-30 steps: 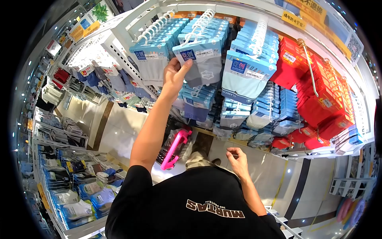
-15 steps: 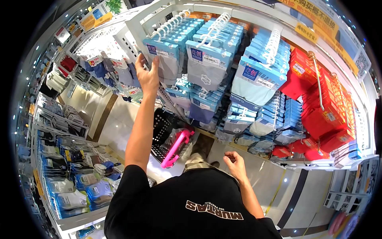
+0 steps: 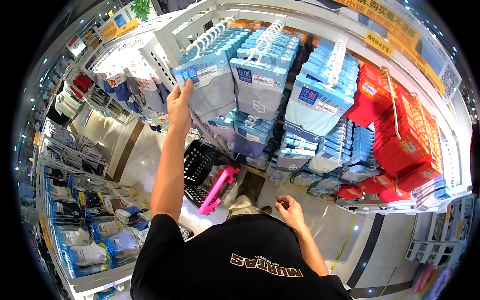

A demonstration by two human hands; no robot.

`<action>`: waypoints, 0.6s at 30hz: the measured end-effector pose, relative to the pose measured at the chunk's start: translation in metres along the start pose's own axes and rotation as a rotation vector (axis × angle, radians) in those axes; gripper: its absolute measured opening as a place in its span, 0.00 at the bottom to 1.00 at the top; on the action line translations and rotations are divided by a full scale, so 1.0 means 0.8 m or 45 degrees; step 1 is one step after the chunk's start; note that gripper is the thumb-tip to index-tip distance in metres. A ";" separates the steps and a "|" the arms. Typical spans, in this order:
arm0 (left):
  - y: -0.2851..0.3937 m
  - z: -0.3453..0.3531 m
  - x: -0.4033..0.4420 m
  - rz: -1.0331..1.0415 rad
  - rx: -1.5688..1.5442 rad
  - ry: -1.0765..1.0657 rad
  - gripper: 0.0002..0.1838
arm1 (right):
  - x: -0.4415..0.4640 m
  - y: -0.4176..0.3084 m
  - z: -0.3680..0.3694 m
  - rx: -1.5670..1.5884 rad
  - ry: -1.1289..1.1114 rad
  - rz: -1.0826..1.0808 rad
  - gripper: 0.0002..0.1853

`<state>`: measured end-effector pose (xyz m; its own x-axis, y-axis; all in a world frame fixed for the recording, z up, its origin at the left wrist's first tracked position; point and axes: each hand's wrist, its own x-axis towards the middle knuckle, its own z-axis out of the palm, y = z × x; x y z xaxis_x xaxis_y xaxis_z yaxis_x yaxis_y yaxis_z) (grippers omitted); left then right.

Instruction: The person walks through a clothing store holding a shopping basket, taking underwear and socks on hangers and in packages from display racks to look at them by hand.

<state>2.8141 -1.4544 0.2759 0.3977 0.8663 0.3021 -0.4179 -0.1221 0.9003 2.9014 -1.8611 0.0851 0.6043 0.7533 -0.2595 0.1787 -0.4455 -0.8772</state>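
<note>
My left hand (image 3: pixel 179 102) pinches the left edge of the front pack of grey underwear (image 3: pixel 212 89), which has a blue card top and hangs on a white hook. That pack is tilted, its left side swung toward me. Beside it hang another row of grey packs (image 3: pixel 257 87) and a row with pale blue fabric (image 3: pixel 315 110). Low in front of my body, my right hand (image 3: pixel 291 212) hovers over the floor with loosely curled fingers and a gap by the thumb; I see nothing in it.
A black shopping basket (image 3: pixel 197 170) with a pink handle (image 3: pixel 217 192) stands below the rack by my legs. Red packs (image 3: pixel 407 135) hang farther right. Sock packs (image 3: pixel 90 252) fill a shelf at lower left. The white rack post (image 3: pixel 162 62) is just left of my left hand.
My left hand has closed on the front pack's edge and tilted it toward the left. The right hand has shifted slightly left and down in view.
</note>
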 end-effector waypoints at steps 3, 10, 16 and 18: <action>0.022 -0.003 -0.012 -0.069 -0.277 0.068 0.15 | 0.000 0.002 0.001 0.020 -0.001 -0.016 0.16; 0.021 -0.025 -0.102 -0.225 -0.410 -0.116 0.22 | 0.000 -0.015 -0.001 0.243 -0.006 -0.032 0.16; -0.062 0.047 -0.244 -0.881 -0.010 -0.174 0.11 | 0.013 -0.042 -0.014 1.083 0.099 -0.280 0.23; -0.093 0.066 -0.286 -1.009 -0.067 -0.176 0.13 | 0.017 -0.066 -0.027 1.157 0.150 -0.340 0.30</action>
<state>2.7970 -1.6692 0.1560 0.6882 0.6176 -0.3807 -0.0059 0.5295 0.8483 2.9165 -1.8380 0.1364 0.7141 0.7000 -0.0062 -0.3191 0.3177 -0.8929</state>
